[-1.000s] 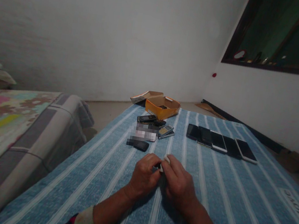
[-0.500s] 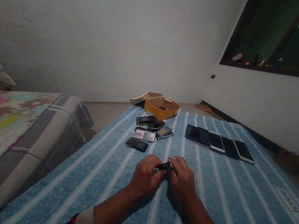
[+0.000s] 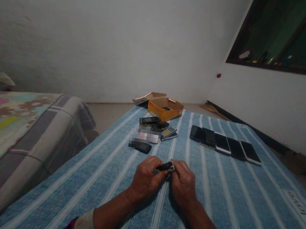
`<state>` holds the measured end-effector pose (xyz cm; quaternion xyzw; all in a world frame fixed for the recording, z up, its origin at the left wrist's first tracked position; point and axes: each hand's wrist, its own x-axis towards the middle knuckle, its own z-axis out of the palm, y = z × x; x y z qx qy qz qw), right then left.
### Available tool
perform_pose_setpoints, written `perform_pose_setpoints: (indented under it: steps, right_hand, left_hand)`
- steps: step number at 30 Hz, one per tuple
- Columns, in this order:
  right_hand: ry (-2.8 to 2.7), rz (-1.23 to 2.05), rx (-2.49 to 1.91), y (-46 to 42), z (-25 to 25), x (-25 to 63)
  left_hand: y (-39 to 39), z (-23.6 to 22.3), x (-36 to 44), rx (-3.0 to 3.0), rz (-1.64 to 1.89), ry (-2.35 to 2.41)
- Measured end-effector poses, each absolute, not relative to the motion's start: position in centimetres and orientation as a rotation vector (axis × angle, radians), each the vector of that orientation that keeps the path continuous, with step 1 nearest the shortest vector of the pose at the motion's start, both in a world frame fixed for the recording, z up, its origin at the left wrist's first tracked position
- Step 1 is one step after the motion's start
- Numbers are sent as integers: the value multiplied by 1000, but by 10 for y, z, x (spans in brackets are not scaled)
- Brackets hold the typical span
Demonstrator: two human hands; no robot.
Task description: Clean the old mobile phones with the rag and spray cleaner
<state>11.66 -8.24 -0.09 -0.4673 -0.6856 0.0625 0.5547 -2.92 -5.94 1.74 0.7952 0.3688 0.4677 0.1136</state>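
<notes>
My left hand (image 3: 145,178) and my right hand (image 3: 184,183) rest close together on a blue striped sheet (image 3: 223,204), fingers curled. Between their fingertips they grip a small dark phone (image 3: 165,166). A bit of pale material shows at my right fingertips; I cannot tell what it is. Beyond the hands lies a cluster of several small keypad phones (image 3: 153,130), and a separate dark one (image 3: 141,146) lies nearest to my left hand.
A row of several smartphones (image 3: 226,143) lies at the right, screens up. An open orange cardboard box (image 3: 165,108) stands at the sheet's far end. A second mattress with a flowered cover (image 3: 1,128) lies at the left. White walls and a dark window (image 3: 298,33) stand behind.
A white piece at my right fingertips a second ago is now mostly out of sight. The small dark phone now shows between both hands. The hands stayed in place.
</notes>
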Motion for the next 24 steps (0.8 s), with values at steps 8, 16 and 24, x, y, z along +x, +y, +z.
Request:
perform_pose_setpoints:
  steps: [8, 16, 24]
  right_hand:
    - [-1726, 131, -1224, -74, -15, 124]
    - [-1640, 160, -1160, -76, -5, 123]
    - [-1745, 79, -1209, -74, -10, 121]
  left_hand:
    - [-58, 18, -31, 2330, 1385, 1098]
    - [-57, 17, -32, 2318, 1387, 1082]
    - [-57, 20, -35, 2283, 1345, 1116]
